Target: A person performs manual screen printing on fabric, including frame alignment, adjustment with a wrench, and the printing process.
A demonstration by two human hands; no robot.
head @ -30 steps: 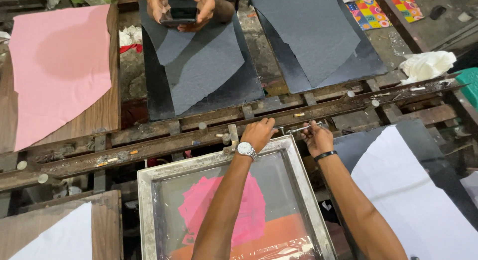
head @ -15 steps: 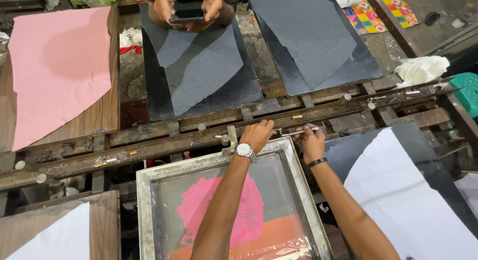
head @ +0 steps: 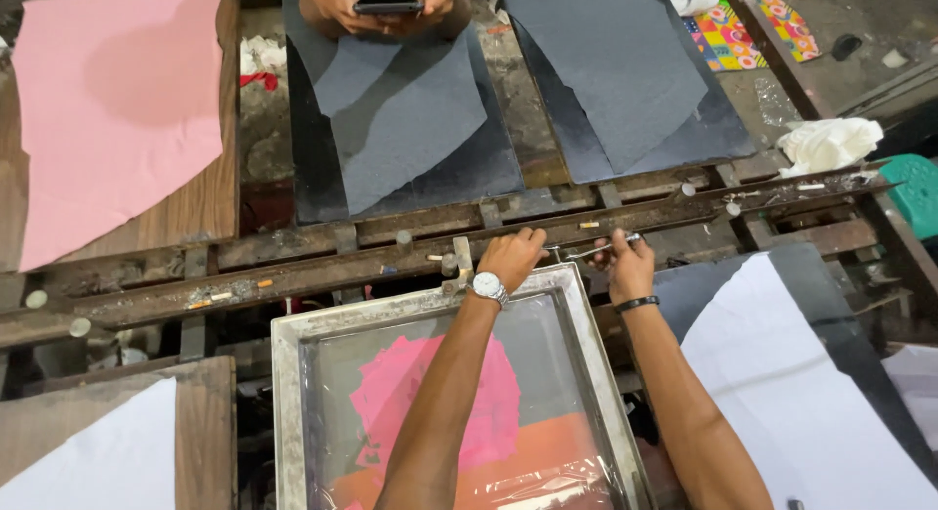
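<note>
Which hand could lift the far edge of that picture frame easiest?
Probably the left hand: it rests at the far rim of the screen frame. The right hand sits beside the frame, pinching a thin metal rod.

Upright bolts [head: 404, 240] stud the rusty metal rail [head: 293, 271] across mid-frame; the grey-framed printing screen [head: 285, 393] fills the lower centre, leaving narrow gaps beside it.

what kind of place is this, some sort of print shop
Most likely a hand screen-printing workshop for fabric. A metal-framed printing screen with pink and orange ink lies under the person's left hand and right hand, cut fabric pieces like the pink one lie on boards, and a worn metal rail runs across.
</note>
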